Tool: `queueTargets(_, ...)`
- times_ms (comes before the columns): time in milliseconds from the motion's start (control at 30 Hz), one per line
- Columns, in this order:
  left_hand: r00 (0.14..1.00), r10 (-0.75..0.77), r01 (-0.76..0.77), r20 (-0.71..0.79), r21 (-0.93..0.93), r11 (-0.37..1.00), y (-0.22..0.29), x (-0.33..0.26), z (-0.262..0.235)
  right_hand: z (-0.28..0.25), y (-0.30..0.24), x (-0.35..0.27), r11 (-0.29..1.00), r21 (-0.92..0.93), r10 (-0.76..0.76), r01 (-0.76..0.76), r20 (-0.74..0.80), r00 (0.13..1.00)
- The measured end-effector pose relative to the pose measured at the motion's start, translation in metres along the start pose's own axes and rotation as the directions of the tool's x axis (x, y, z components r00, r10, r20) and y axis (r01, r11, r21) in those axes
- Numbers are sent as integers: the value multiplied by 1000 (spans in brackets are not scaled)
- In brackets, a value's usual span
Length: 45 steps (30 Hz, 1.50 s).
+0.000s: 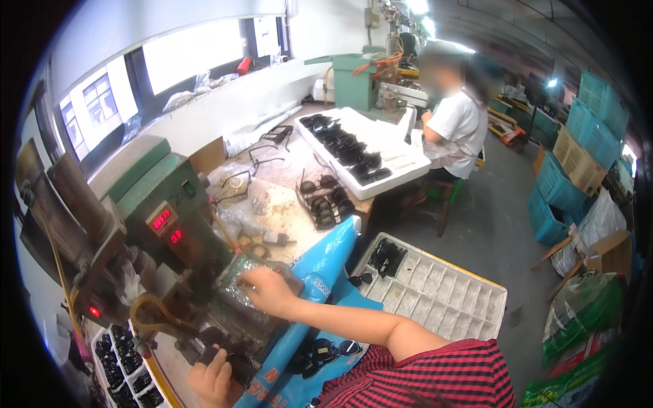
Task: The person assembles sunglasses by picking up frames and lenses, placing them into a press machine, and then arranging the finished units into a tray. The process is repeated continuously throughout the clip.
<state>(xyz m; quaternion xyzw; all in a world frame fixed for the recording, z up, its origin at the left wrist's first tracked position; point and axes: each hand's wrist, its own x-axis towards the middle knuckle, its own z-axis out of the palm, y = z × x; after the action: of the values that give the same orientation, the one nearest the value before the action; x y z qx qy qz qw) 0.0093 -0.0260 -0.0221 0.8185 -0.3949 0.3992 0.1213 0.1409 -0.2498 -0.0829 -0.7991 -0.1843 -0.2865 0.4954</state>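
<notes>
My right hand point(266, 289) rests on a clear plastic bag point(238, 285) beside the green machine point(173, 204) at the bench's near edge, fingers pressed together on it. My left hand point(214, 381) grips a dark sunglasses part point(238, 367), fingers curled around it.

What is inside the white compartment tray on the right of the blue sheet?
The white compartment tray holds a few dark sunglasses at its far left corner; the other visible cells look bare. The red checked sleeve covers its near edge.
</notes>
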Motion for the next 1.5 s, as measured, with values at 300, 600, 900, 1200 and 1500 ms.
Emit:
queueTargets(300,984,-162,170,72,-130,977,28,8,-16,29,-8,5,990,109,82,-91,86,993)
queueTargets(600,633,-646,652,-425,-156,742,43,-42,13,-28,-1,-9,975,42,215,-219,72,974)
queueTargets(900,336,-703,532,627,-742,-407,46,-29,16,-3,-89,43,864,354,188,-359,434,881)
queueTargets(1200,292,-586,457,756,-649,-609,45,-1,20,20,-92,22,757,470,202,-454,492,847)
queueTargets(1500,276,-637,330,720,-694,-640,56,13,29,28,-102,19,651,550,238,-523,506,829)
